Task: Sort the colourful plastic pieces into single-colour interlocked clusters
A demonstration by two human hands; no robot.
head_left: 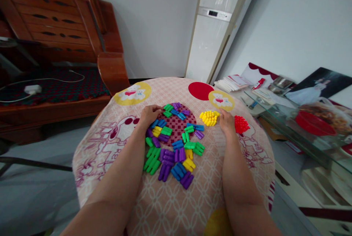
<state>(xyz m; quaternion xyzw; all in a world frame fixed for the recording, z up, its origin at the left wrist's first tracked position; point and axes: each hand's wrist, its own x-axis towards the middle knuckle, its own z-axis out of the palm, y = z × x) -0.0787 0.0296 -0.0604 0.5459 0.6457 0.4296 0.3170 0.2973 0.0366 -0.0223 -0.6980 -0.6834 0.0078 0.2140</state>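
Short plastic pieces with rounded ends lie in small same-coloured groups on the tablecloth. My left hand [150, 114] is at the upper left of them, fingers bent and pressed together beside green pieces [168, 108]; whatever is in the fingertips is hidden. Just below it are blue pieces [158, 123]. My right hand [226, 121] is at the right edge of a heap of yellow pieces [209, 117], its fingers closed at a yellow piece there. Nearer to me lie purple pieces [167, 157] and more green pieces [152, 159], roughly forming a ring.
A pile of red pieces [241, 124] is right of my right hand. The round table wears a patterned tablecloth [176, 206]. To the right stands a glass-topped cabinet [277, 113] with a red bowl [316, 123]. A wooden bench [55, 96] is at the left.
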